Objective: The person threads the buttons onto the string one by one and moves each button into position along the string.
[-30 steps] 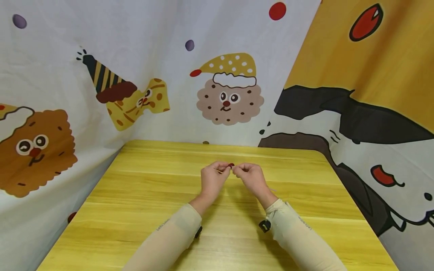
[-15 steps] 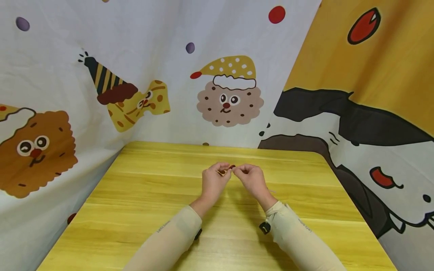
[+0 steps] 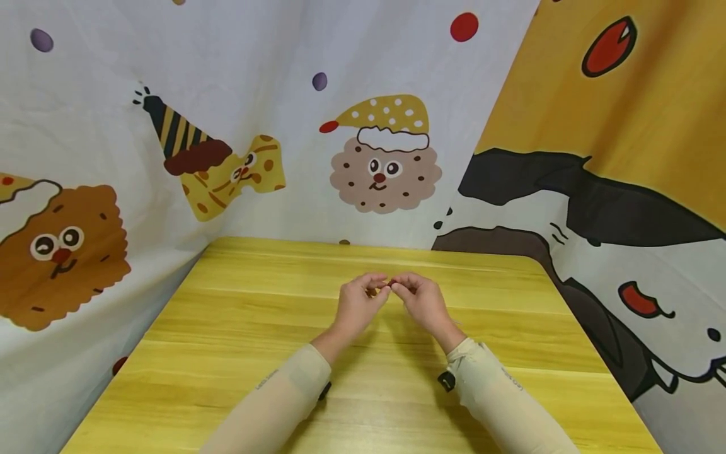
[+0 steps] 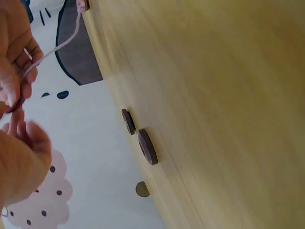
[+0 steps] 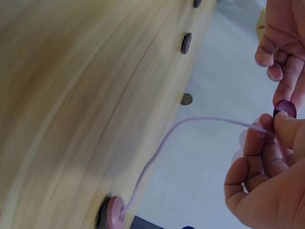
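My left hand [image 3: 358,301] and right hand [image 3: 422,304] meet fingertip to fingertip above the far part of the table. Between them is a small dark red button [image 5: 287,108], which the left fingers pinch from one side. The right thumb lies against its face. A thin lilac cord [image 5: 190,118] runs out of the right hand's thumb and forefinger and drops in a curve to a pink button [image 5: 115,212] on the table. Whether the cord's end passes through the dark red button is hidden by the fingers. A thin pale loop [image 5: 275,51] shows at the left fingers.
On the wooden table [image 3: 272,321], dark round pieces lie near the far edge, among them a larger disc [image 4: 147,147] and a smaller disc [image 4: 127,121]. Beneath the pink button is another dark piece [image 5: 102,213]. A printed cloth [image 3: 272,69] hangs behind the table.
Both hands keep nearly the same place. The right fingertips have closed in on the left ones, and the dark red button, plainer before, is now mostly covered by fingers.
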### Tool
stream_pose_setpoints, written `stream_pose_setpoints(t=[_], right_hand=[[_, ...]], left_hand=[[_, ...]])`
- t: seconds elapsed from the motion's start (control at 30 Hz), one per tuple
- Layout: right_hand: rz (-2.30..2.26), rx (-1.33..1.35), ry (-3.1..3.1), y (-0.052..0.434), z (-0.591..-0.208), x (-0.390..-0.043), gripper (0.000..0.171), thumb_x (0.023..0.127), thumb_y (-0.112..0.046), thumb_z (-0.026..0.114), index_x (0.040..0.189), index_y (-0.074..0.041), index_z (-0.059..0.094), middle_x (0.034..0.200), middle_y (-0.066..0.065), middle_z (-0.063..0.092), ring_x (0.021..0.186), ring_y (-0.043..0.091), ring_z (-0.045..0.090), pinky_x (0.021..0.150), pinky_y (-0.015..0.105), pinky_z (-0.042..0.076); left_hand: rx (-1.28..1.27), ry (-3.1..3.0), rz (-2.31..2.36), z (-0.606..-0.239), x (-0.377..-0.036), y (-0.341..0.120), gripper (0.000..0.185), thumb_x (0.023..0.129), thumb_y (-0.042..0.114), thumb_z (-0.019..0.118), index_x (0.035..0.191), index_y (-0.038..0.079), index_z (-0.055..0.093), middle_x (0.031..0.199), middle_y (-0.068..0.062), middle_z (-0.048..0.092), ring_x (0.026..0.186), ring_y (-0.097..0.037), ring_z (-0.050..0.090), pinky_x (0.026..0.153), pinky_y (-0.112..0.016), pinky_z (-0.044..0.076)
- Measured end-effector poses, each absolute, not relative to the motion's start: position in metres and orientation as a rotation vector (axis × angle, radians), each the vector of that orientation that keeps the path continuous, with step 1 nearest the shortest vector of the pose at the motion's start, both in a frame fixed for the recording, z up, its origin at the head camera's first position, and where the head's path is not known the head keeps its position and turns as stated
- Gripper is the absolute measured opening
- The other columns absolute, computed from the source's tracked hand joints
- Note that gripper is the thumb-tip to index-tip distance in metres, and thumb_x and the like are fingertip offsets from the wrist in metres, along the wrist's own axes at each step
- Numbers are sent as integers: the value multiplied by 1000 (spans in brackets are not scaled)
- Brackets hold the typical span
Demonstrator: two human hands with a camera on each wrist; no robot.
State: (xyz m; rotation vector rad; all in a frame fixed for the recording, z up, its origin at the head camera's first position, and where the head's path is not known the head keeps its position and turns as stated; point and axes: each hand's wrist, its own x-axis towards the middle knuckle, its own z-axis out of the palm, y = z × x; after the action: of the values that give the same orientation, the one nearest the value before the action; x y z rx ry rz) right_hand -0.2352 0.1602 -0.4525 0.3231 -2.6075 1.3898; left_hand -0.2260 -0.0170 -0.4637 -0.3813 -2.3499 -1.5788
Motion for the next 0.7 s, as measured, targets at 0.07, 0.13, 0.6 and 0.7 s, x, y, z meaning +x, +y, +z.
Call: stream_pose_setpoints(t=[0.07,0.13,0.6,0.7], right_hand=[[1312,379,-2598,163,-454,-236,11,103,-20,72,109,-14,80,102,4,82,90,16,73,76,27,57],[1237,446,-2583,165,-456,-237,10,103,-19,73,108,-14,80,102,3,83,90,16,74,73,26,56],[965,731,-2528,165,-456,-237,12,100,-16,75,108,-12,82,101,2,83,90,16,78,78,33,64],[949,731,-2537,165,-455,-237,12,100,-16,75,108,-12,82,101,2,83,90,16,78,78,34,64]], left_hand=[[-379,-2386,-1714,-462,-227,-22,26,105,27,72,127,15,77,107,-1,83,92,-13,72,74,-26,58],[-363,-2426,-1818,-460,-229,-27,29,106,32,69,131,18,75,109,-2,83,88,-12,71,71,-26,56],[-231,-2552,-2128,-442,-242,-41,33,99,26,80,130,15,73,115,-8,81,111,-25,77,107,-58,55],[-222,-2554,-2137,-440,-241,-41,33,99,25,80,130,15,72,115,-9,81,110,-26,77,108,-59,54]])
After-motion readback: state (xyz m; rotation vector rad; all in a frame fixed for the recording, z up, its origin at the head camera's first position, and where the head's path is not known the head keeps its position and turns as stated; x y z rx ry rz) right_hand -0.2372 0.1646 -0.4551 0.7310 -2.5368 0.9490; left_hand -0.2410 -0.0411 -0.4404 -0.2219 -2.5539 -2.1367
